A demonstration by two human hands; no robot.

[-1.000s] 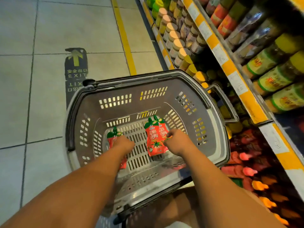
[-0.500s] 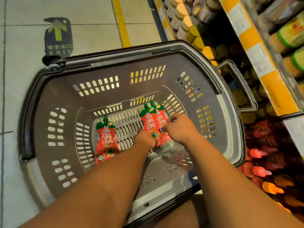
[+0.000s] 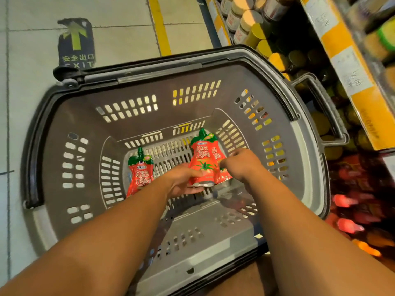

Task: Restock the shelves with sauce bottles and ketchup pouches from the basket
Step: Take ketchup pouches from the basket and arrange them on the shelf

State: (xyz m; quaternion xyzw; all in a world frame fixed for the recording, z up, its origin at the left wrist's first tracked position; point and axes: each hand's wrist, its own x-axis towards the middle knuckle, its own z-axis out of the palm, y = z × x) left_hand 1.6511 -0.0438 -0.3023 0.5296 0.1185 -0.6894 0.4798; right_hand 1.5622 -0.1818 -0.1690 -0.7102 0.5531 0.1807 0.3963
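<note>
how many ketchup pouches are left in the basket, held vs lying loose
Held in the hands: 2, a front pouch and a second pouch overlapping behind it
Lying loose on the basket floor: 1, the left pouch
Total: 3

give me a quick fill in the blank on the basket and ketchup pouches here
1. Both hands reach into the grey ____, whose rim sits on the floor beside the shelves.
2. The left hand and right hand together hold ____ overlapping pouches.
3. One more pouch lies alone, to the ____ of the held ones.
4. Each pouch is red with a ____ top.

Missing words: basket; two; left; green
</note>
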